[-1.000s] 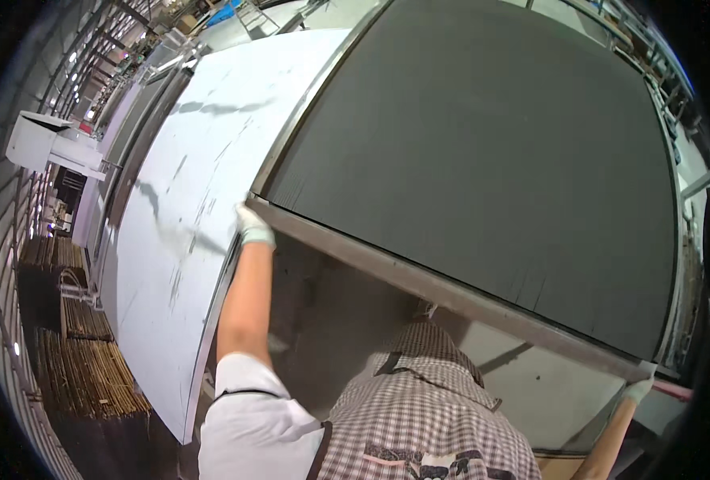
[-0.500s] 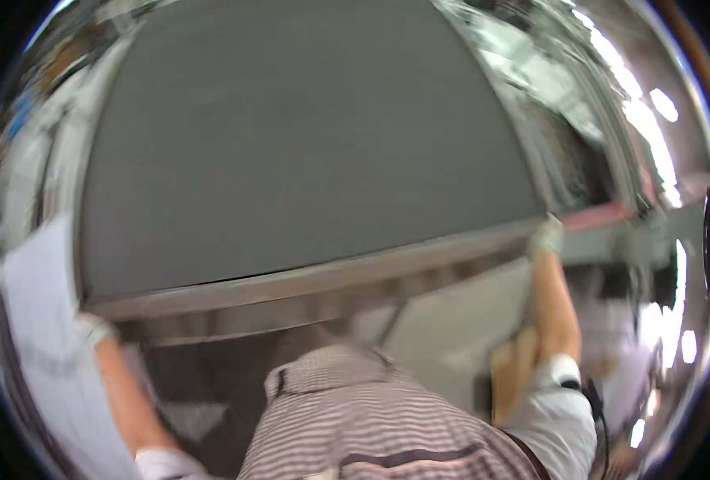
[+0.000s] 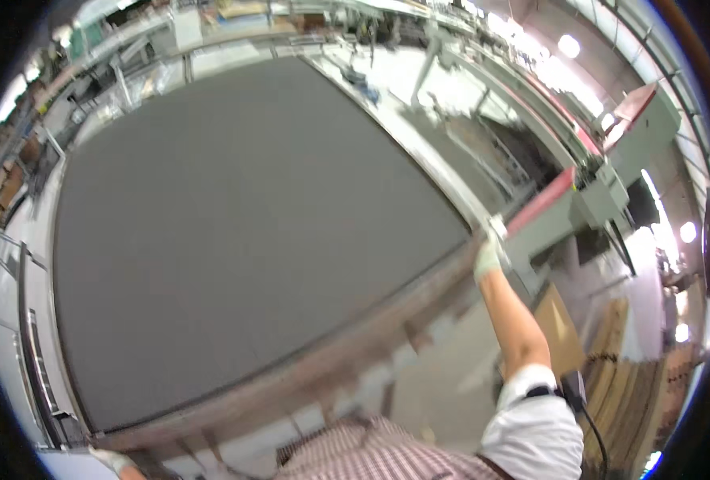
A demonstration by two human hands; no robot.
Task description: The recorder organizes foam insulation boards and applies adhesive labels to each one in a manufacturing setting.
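Observation:
A very large rectangular panel (image 3: 251,224) with a flat dark grey face spreads out in front of me. Along its near side runs a brownish edge rail (image 3: 323,360), slanting up from lower left to right. My right hand (image 3: 489,256), in a pale glove, is closed on the near right corner, arm stretched forward. At the near left corner my left hand (image 3: 115,459), also gloved, grips the edge. Little of it shows at the bottom of the picture, and its fingers are partly hidden.
Beyond the corner by my right hand stands a grey-green machine arm (image 3: 595,196) with a red strip. Stacked brown boards (image 3: 635,392) lie at the lower right. Metal rails (image 3: 39,368) flank the panel on the left. Cluttered benches and equipment fill the far background.
My view has swung, so the panel appears more tilted and its far edge shows. Both hands stay at its near corners. The left hand now sits lower in the picture.

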